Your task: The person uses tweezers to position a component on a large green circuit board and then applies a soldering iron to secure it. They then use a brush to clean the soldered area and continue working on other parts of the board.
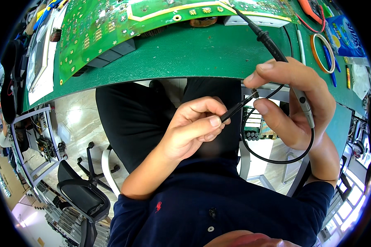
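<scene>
My left hand point(196, 127) is closed around a slim black tool point(233, 111), perhaps tweezers, whose narrow end reaches a tiny dark part point(255, 94). That part sits between the thumb and index fingertips of my right hand point(297, 99). Lying through the same hand is a black and grey test probe point(272, 44), its thin tip pointing up toward the board's near edge. Its black cable point(272, 161) leaves the grey end and loops below my hand. Above both hands is a large green circuit board point(111, 29) on the green-topped bench point(181, 57).
On the bench at right lie a tape roll point(322, 53), blue pens point(329, 61), a blue packet point(346, 35) and red-handled pliers point(311, 10). A framed panel point(39, 57) rests at left. Below stands a black swivel chair point(82, 189) beside a metal rack point(33, 144).
</scene>
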A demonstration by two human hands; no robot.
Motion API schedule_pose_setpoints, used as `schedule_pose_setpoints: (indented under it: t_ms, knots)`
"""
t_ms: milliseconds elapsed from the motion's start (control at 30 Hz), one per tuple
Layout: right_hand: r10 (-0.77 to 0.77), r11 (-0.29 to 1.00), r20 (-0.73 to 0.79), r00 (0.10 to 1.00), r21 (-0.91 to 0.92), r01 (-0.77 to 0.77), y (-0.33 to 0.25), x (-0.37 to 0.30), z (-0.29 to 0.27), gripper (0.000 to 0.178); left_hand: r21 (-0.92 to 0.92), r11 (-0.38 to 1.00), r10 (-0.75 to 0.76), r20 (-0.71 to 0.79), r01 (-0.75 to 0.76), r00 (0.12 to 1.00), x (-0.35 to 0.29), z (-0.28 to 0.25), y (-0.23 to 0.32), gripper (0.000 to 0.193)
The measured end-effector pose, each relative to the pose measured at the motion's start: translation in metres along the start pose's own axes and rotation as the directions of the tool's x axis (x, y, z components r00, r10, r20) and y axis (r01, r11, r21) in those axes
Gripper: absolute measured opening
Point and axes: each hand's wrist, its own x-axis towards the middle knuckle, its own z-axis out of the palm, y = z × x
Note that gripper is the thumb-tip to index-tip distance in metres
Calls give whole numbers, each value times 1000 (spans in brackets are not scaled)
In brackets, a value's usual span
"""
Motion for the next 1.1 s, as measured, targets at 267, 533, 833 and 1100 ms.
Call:
schedule_pose_setpoints:
  t_ms: [267,533,833,1100]
  knots:
    - [11,1000,13,1000,21,-11,0,0,0,50,-4,1000,7,16,-7,1000,1,-2,-1,13]
    - [24,998,-43,999,-65,-27,-1,0,-4,44,11,999,51,40,-51,998,1,-7,1,12]
    - [286,943,-102,953,205,-261,22,-18,-37,74,318,905,271,84,-283,959,0,-36,17,13]
    - [244,932,-109,964,300,-202,24,-11,-27,49,531,783,388,-9,-324,922,-3,-43,18,12]
